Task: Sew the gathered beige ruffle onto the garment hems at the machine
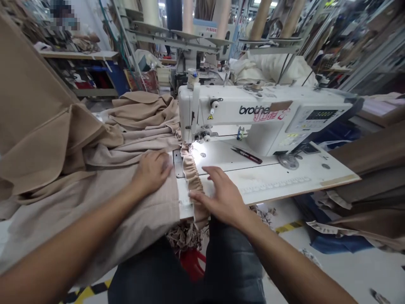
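A white sewing machine stands on a white table. Beige fabric spreads over the table's left side, and its gathered ruffled edge runs from the table's front edge up to the lit needle area. My left hand lies flat on the fabric just left of the ruffle, fingers stretched out. My right hand rests on the table with spread fingers, its fingertips touching the ruffle's right side.
Small snips with dark red handles lie on the machine bed right of the needle. Fabric scraps pile under the table's front. More brown cloth hangs at right. A person sits at a far bench at upper left.
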A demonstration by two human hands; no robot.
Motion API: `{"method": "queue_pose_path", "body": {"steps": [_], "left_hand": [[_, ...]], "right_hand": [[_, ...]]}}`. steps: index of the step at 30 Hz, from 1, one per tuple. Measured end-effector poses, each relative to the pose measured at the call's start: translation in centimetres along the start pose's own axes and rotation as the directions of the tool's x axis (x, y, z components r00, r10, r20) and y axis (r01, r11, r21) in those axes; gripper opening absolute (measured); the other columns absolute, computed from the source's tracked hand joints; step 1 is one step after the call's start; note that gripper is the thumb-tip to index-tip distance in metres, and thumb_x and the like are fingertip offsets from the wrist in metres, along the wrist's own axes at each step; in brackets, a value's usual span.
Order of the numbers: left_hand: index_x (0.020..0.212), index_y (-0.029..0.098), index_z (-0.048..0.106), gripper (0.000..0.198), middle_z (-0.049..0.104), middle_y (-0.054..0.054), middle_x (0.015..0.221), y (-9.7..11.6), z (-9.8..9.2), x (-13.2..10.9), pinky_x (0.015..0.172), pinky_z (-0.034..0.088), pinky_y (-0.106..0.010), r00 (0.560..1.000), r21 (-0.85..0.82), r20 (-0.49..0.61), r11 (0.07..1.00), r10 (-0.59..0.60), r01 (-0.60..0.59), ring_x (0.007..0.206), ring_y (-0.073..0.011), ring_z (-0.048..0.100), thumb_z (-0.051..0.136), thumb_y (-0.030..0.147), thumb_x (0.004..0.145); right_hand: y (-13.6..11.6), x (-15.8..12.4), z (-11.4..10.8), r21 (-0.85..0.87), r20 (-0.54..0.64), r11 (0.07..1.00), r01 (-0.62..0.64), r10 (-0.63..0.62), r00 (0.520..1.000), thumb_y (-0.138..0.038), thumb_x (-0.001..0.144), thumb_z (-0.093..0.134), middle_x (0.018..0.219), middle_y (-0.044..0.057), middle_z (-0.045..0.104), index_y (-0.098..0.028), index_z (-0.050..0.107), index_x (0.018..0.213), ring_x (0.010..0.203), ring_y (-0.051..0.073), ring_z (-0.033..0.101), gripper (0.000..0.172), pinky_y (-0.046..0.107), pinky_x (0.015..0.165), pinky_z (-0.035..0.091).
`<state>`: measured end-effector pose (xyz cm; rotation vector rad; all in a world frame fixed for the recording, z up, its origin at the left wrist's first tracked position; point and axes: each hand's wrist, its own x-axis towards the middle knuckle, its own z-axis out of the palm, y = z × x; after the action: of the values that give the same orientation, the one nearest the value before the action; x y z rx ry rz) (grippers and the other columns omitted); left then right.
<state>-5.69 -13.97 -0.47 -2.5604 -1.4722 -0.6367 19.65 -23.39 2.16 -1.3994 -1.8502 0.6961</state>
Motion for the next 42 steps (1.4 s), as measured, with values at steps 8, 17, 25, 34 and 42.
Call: {"method": "queue_pose_path", "body": {"steps": [8,17,25,34,42], "left_hand": [[0.145,0.011,0.042,0.06,0.06,-0.026,0.139,5.0,1.9,-1.4,0.107,0.047,-0.061,0.986,-0.026,-0.151,0.997,-0.075,0.072,0.129,-0.041,0.058,0.055,0.042,0.096],[0.121,0.018,0.06,0.033,0.068,-0.018,0.123,3.2,3.4,4.5,0.094,0.051,-0.054,0.97,-0.028,-0.234,0.996,0.071,-0.08,0.112,-0.037,0.064,0.056,0.033,0.092],[0.11,0.024,0.067,0.016,0.072,-0.007,0.109,2.6,1.8,4.4,0.083,0.062,-0.038,0.97,-0.154,-0.19,0.971,0.153,-0.183,0.096,-0.023,0.072,0.056,0.023,0.098],[0.107,0.037,0.073,0.022,0.08,0.005,0.107,2.5,1.6,3.8,0.083,0.068,-0.033,0.98,-0.324,-0.11,0.938,-0.163,0.12,0.09,-0.0182,0.078,0.063,0.027,0.09],[0.107,0.03,0.074,0.025,0.079,-0.002,0.107,2.9,1.8,4.3,0.083,0.066,-0.034,0.993,-0.281,-0.082,0.954,0.084,-0.104,0.097,-0.0205,0.074,0.055,0.019,0.096]], "right_hand": [[3.1,9.4,-0.4,0.154,0.3,0.987,-0.052,0.003,0.954,-0.042,0.103,0.045,0.08,0.004,0.062,-0.019,0.056,0.084,0.077,0.018,0.061,0.032,0.032,0.073,0.05],[2.9,11.9,-2.6,0.11,0.563,0.957,0.27,-0.284,0.776,-0.028,0.098,0.067,0.085,0.002,0.069,-0.016,0.07,0.09,0.078,0.016,0.06,0.014,0.028,0.071,0.042],[5.8,13.5,-3.2,-0.124,0.552,0.895,0.428,-0.296,0.78,-0.032,0.102,0.063,0.122,0.01,0.07,-0.021,0.067,0.134,0.116,0.028,0.06,0.033,0.044,0.103,0.042],[6.4,12.2,-2.0,-0.292,0.517,0.819,0.494,-0.299,0.802,-0.05,0.104,0.058,0.12,0.011,0.062,-0.024,0.064,0.136,0.119,0.032,0.05,0.042,0.049,0.102,0.036],[7.2,12.3,-1.6,-0.327,0.458,0.818,0.472,-0.3,0.837,-0.048,0.105,0.057,0.134,0.011,0.056,-0.026,0.058,0.145,0.128,0.032,0.046,0.046,0.049,0.108,0.032]]}}
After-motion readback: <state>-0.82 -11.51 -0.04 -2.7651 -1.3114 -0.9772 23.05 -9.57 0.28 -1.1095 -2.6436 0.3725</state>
